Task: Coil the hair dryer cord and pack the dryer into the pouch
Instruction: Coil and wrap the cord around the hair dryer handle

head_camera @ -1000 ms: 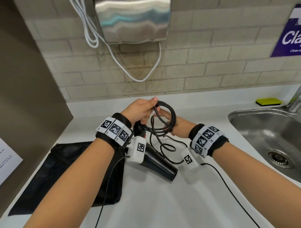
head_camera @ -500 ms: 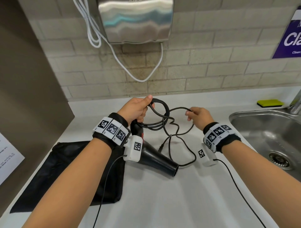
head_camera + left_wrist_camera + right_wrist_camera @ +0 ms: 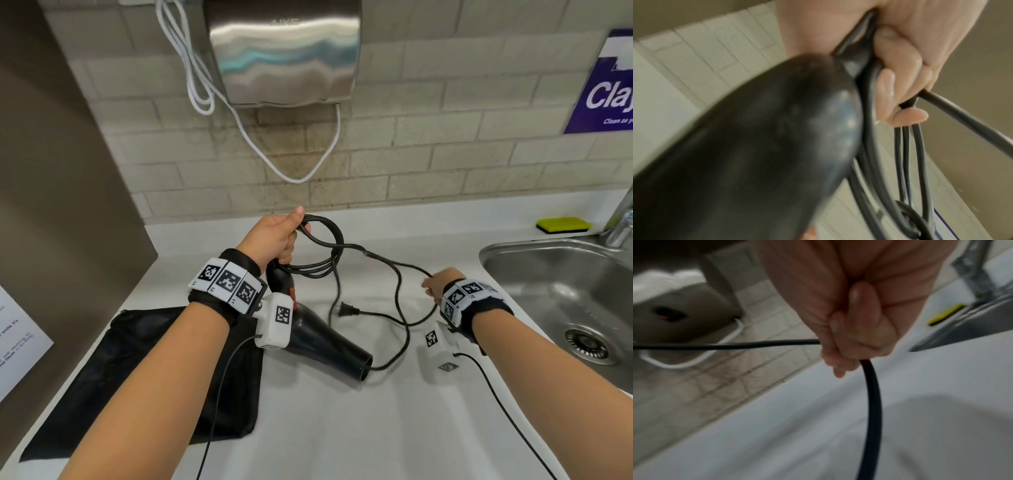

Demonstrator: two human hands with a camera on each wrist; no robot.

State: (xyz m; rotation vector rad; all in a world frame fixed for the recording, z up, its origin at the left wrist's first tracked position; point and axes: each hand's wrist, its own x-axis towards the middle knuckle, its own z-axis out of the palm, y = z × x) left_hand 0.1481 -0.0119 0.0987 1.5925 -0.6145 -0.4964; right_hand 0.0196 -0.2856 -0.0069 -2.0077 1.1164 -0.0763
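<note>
The black hair dryer (image 3: 322,337) lies on the white counter (image 3: 342,428), nozzle toward me; it fills the left wrist view (image 3: 748,146). My left hand (image 3: 274,240) grips the dryer's handle end together with several coils of black cord (image 3: 325,246), fingers (image 3: 898,78) curled round the loops (image 3: 908,154). My right hand (image 3: 440,284), out to the right, pinches the loose cord (image 3: 871,394). From it the cord (image 3: 394,274) sags onto the counter, and the plug (image 3: 344,310) lies beside the dryer. The flat black pouch (image 3: 137,377) lies at the left, under my left forearm.
A steel sink (image 3: 561,287) is set into the counter at right, with a tap (image 3: 621,219) and a yellow sponge (image 3: 563,224) behind it. A wall-mounted hand dryer (image 3: 284,54) with a white cable (image 3: 298,171) hangs above. A brown partition (image 3: 61,205) closes the left side.
My right hand has left the coil and slid right and toward me along the cord, drawing out a slack length. My left hand keeps the coils in place.
</note>
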